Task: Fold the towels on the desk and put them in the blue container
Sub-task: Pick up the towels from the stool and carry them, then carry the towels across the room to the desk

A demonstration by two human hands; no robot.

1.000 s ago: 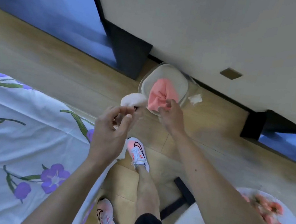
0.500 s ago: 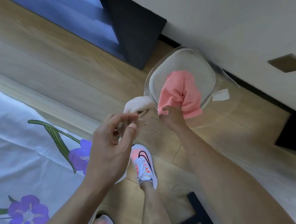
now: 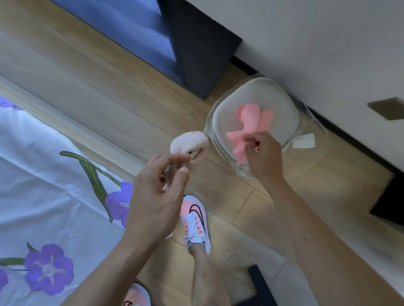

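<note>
Clear container (image 3: pixel 262 94) holding pink towel (image 3: pixel 252 115), right hand (image 3: pixel 264 158) pinching it, left hand (image 3: pixel 156 198) seemingly pinching white towel (image 3: pixel 188 142) beside container, label (image 3: pixel 304 140) unreadable.

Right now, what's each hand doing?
Left hand: pinching the white towel.
Right hand: pinching the pink towel.

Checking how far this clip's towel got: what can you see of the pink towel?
The pink towel is a soft, salmon-pink cloth, bunched and creased rather than squarely folded. It lies in the clear, round-cornered container on the wooden floor. Its far part rests on the bottom and its near end runs up to the near wall. I cannot tell whether it hangs over the rim. The right hand pinches that near end with its fingertips. The left hand, holding a whitish cloth, does not touch it.
</note>
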